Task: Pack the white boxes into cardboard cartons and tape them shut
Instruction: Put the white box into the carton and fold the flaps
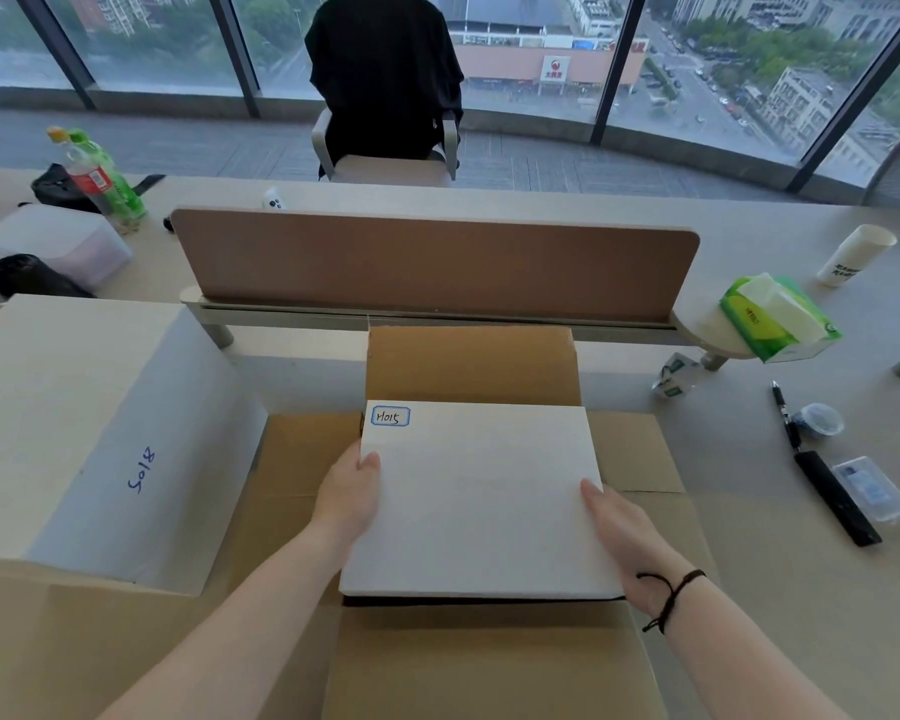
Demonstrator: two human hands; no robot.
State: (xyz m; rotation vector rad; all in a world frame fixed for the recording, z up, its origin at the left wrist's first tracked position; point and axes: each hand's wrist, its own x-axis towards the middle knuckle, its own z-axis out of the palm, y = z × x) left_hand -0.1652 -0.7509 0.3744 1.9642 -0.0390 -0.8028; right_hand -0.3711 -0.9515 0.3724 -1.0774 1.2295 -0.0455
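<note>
A white box [476,491] labelled H015 sits over an open cardboard carton [468,363], gripped at its side edges by the left hand [349,493] and right hand [627,543].

left arm [240,610]: bare, no sleeve | right arm [739,646]: bare, no sleeve | right wrist: thin dark cord bracelet [668,595], knotted, loose end hanging

both hands [352,493] holding white box [476,498], open carton [471,363]
</note>
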